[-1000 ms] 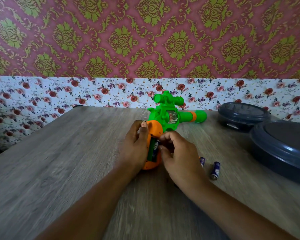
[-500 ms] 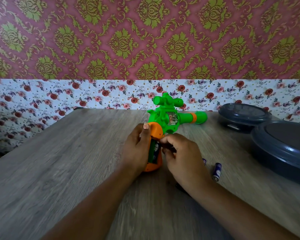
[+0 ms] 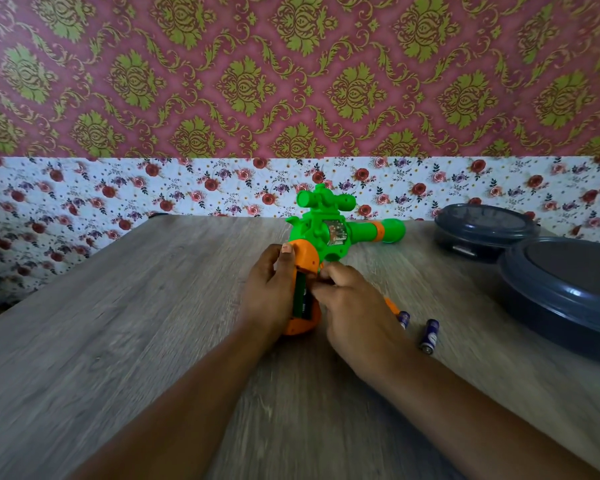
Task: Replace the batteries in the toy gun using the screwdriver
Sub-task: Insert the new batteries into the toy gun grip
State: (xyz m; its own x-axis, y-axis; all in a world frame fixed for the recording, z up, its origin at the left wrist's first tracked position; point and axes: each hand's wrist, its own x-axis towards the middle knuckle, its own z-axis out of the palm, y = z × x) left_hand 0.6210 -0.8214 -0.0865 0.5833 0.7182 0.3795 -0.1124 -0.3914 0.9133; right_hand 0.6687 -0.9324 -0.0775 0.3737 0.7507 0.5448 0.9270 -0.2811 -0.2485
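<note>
A green toy gun (image 3: 329, 233) with an orange grip lies on the wooden table (image 3: 153, 323), barrel pointing right. My left hand (image 3: 269, 292) grips the orange handle from the left. Inside the open battery compartment sits a green battery (image 3: 299, 296). My right hand (image 3: 350, 306) has curled fingers at the compartment's right edge; what the fingertips hold is hidden. Two blue batteries (image 3: 429, 336) lie loose on the table to the right, one partly behind my right hand. An orange piece (image 3: 392, 306) peeks out behind that hand. No screwdriver is visible.
Two dark grey round lidded containers stand at the right: a smaller one (image 3: 482, 230) at the back and a larger one (image 3: 568, 292) nearer. A floral-papered wall rises behind the table's far edge.
My right hand has shifted slightly, its fingers staying at the battery compartment. An orange piece now shows behind it. The gun and my left hand have barely moved.
</note>
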